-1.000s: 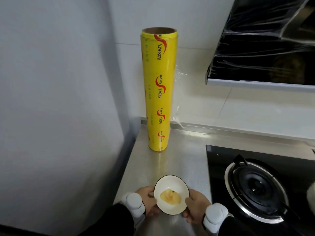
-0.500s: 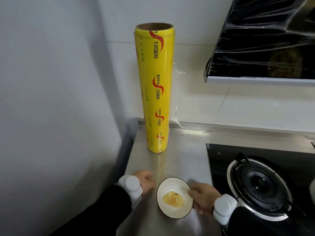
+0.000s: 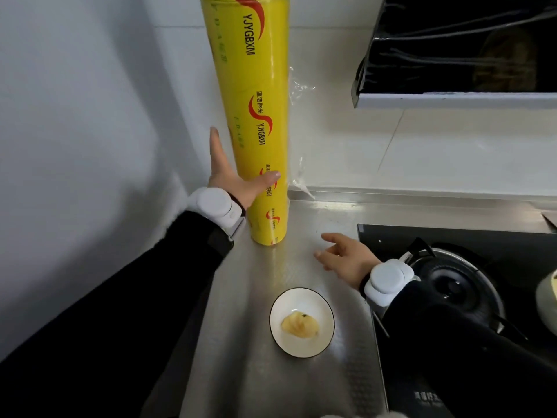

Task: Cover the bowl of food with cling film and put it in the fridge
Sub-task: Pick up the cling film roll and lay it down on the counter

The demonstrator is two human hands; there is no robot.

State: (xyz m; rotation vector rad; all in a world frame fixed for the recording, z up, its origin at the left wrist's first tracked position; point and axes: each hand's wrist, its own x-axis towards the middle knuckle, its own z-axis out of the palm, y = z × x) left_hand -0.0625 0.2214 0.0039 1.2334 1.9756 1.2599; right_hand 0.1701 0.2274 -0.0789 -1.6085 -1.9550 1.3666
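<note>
Bowl (image 3: 302,322) untouched, near right hand (image 3: 346,257), spread | left hand (image 3: 232,176) spread, touching cling film roll (image 3: 256,116)

The left arm (image 3: 120,312), in a dark sleeve, stretched forward and up from the lower left, with the left wrist band (image 3: 215,203), white and bulky, round its wrist. The left grip (image 3: 232,176) was spread wide with the palm turned to the right. Its fingers (image 3: 215,146) were straight and together, pointing up, and its thumb (image 3: 266,178) was held out straight to the right, well apart from them. The right arm (image 3: 467,357), also dark-sleeved, came in from the lower right and wore the right wrist band (image 3: 387,282), white too. The right grip (image 3: 346,254) sat lower, back of the hand upward, its digits loosely parted and slightly bent, pointing left, holding nothing.
</note>
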